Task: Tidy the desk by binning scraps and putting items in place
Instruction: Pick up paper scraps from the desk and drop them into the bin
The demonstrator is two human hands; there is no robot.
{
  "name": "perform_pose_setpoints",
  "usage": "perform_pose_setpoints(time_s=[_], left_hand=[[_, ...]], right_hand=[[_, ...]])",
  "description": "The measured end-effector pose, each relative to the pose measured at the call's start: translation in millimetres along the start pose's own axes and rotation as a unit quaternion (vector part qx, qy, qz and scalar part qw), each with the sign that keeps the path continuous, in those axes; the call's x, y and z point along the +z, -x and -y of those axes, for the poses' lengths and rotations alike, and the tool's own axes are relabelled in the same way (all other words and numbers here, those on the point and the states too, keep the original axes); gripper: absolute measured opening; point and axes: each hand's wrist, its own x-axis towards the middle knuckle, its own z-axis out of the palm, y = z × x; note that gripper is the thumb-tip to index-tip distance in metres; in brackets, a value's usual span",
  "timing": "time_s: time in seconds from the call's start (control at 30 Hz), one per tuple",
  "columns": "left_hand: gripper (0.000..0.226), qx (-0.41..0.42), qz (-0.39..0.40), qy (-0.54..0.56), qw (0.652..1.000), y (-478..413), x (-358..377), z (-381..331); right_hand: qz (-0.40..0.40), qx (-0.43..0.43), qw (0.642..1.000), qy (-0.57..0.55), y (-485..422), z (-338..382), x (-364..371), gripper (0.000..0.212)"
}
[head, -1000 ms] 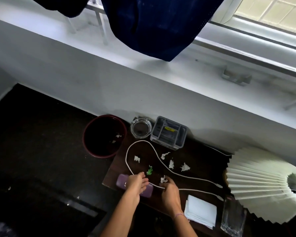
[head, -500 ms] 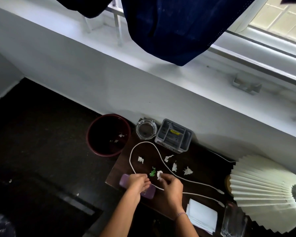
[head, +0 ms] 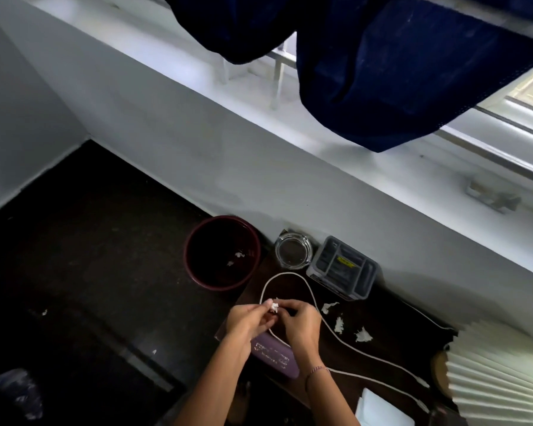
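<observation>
My left hand [head: 248, 321] and my right hand [head: 300, 322] meet above the dark desk's [head: 391, 348] left end, pinching a small white paper scrap [head: 274, 305] between their fingertips. Three more white scraps [head: 339, 323] lie on the desk to the right. A dark red bin [head: 222, 252] stands on the floor left of the desk, with a few white scraps inside. A white cord [head: 314, 299] loops across the desk. A purple case [head: 274, 358] lies below my hands.
A glass ashtray [head: 293, 249] and a grey organiser tray [head: 343, 267] stand against the wall. A pleated white lamp shade [head: 502, 373] lies at right, white paper sheets [head: 379, 410] at the front edge. Dark blue cloth [head: 382, 63] hangs overhead.
My right hand picked up a white scrap from the desk and brought it to my left hand; both hands rose and shifted left. The green scrap is out of sight.
</observation>
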Motion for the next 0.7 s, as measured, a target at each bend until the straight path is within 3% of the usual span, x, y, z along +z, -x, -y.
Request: perform_pose_setpoints(time_s=[0.2, 0.4, 0.7], left_hand=[[0.019, 0.048, -0.075, 0.05, 0.995, -14, -24, -22], [0.028, 0.095, -0.14, 0.094, 0.981, -34, -37, -72], [0.038, 0.016, -0.126, 0.033, 0.991, -65, -46, -80]], right_hand=[[0.051, -0.04, 0.998, -0.004, -8, 32, 35, 0.025], [0.079, -0.055, 0.993, -0.071, -26, 70, 68, 0.039], [0.003, -0.029, 0.987, -0.159, -36, 56, 65, 0.041]])
